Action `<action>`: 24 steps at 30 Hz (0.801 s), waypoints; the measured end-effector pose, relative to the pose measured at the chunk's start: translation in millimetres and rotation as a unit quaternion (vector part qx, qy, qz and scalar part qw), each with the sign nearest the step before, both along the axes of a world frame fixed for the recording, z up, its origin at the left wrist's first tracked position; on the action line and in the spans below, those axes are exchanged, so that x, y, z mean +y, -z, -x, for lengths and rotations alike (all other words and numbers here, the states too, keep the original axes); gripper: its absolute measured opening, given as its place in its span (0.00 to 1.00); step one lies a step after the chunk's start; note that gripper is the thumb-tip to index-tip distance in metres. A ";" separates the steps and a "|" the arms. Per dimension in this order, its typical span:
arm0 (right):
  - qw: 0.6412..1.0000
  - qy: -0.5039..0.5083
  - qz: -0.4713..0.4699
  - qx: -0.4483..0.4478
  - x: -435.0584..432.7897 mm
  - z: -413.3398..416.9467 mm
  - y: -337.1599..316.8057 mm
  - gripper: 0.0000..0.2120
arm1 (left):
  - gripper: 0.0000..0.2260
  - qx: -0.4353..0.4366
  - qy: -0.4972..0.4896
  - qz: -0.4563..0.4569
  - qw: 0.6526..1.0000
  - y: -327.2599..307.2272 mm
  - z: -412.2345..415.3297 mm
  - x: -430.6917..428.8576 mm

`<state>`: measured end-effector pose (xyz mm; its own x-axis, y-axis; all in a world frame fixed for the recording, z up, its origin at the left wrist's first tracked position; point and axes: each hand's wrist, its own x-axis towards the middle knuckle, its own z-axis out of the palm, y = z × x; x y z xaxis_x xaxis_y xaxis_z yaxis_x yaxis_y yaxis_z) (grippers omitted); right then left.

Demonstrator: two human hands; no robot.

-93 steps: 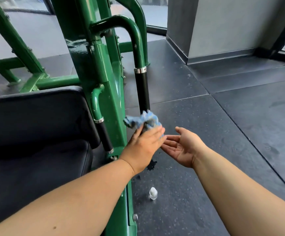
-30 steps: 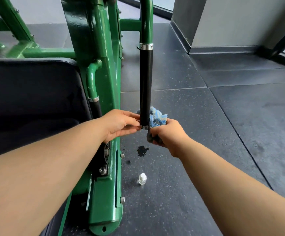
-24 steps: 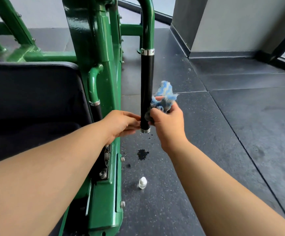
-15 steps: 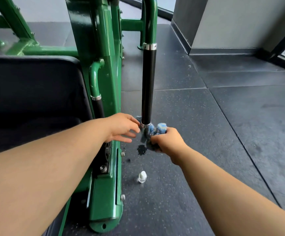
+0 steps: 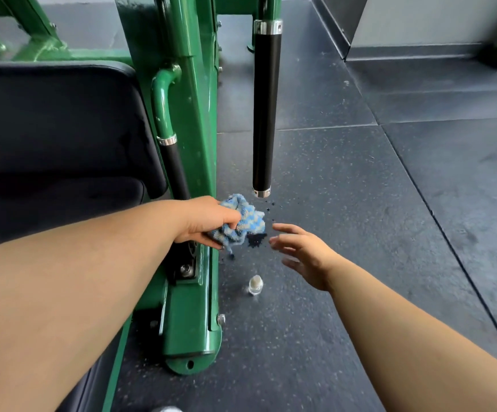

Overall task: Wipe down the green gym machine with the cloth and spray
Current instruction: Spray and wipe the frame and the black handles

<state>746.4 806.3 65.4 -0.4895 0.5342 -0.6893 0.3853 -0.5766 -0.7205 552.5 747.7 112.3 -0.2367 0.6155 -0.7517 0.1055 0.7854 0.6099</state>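
Observation:
The green gym machine (image 5: 195,120) stands upright ahead, with a black padded seat (image 5: 54,144) on its left. A black handle grip (image 5: 265,114) hangs down to the right of the frame. My left hand (image 5: 208,220) is closed on a crumpled blue and white cloth (image 5: 241,223), just below the tip of that grip and beside the frame. My right hand (image 5: 303,254) hovers to the right of the cloth, fingers spread, holding nothing. A small clear spray bottle (image 5: 255,285) with a white cap stands on the floor below the cloth.
The dark rubber floor (image 5: 375,188) stretches out to the right. A wet dark spot (image 5: 256,239) lies on it under the cloth. The green base foot (image 5: 191,337) of the machine sits near my left forearm. A grey wall (image 5: 419,22) rises at the back right.
The cloth has passed from my right hand to my left hand. My right hand has let go, opened and drawn back to the right. The cloth has come off the black grip.

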 end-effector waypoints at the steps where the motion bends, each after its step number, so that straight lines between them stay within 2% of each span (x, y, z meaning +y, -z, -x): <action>1: 0.996 -0.061 -0.035 -0.048 -4.4 -4.1 10.2 0.24 | 0.12 -0.007 -0.019 -0.004 1.000 1.2 1.4 -0.6; 3: 0.961 -0.210 -0.114 -0.143 -13.6 -6.3 28.8 0.37 | 0.22 -0.021 -0.027 -0.015 0.999 2.7 1.8 -1.6; 5: 0.906 -0.316 -0.181 -0.218 -20.3 -2.3 45.8 0.42 | 0.26 -0.023 -0.012 -0.019 0.999 0.4 -1.4 -2.4; 7: 0.850 -0.381 -0.250 -0.262 -28.1 3.3 61.4 0.34 | 0.19 -0.002 0.007 -0.011 1.000 -3.1 -2.3 -1.2; 8: 0.840 -0.381 -0.281 -0.264 -30.8 0.5 67.9 0.27 | 0.17 0.003 0.017 -0.008 1.000 -5.5 -6.4 -0.1; 10: 0.854 -0.357 -0.293 -0.241 -36.3 1.4 70.8 0.15 | 0.11 -0.003 0.008 -0.007 1.000 -8.0 -7.8 2.2; 12: 0.869 -0.343 -0.288 -0.211 -39.4 6.9 64.5 0.13 | 0.05 -0.034 -0.001 -0.004 0.999 -13.6 -6.7 1.7; 14: 0.874 -0.341 -0.290 -0.189 -35.7 14.0 49.5 0.07 | 0.13 -0.043 0.036 0.010 0.998 -19.7 -2.5 1.9; 16: 0.886 -0.332 -0.284 -0.155 -30.5 23.6 25.7 0.08 | 0.15 -0.021 0.070 0.017 0.997 -29.5 3.2 0.0; 19: 0.952 -0.278 -0.127 -0.030 -20.7 33.2 -11.8 0.08 | 0.04 0.006 0.080 0.010 0.997 -53.0 9.8 -1.1; 20: 0.961 -0.265 -0.077 0.009 -14.8 36.3 -34.0 0.08 | 0.02 0.019 0.061 -0.004 0.998 -71.8 11.4 -2.0; 22: 0.962 -0.264 -0.047 0.044 -5.8 41.3 -61.2 0.08 | 0.07 0.036 0.033 -0.034 0.998 -94.1 13.7 -3.4; 24: 0.957 -0.278 -0.057 0.057 2.9 44.4 -92.0 0.07 | 0.12 0.068 0.025 -0.059 0.996 -119.4 10.4 -9.1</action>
<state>702.0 809.2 157.4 -0.7883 0.2385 -0.5672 0.5247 -0.2209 -0.8221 542.1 738.6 231.7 -0.2990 0.7116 -0.6358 0.2304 0.7004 0.6756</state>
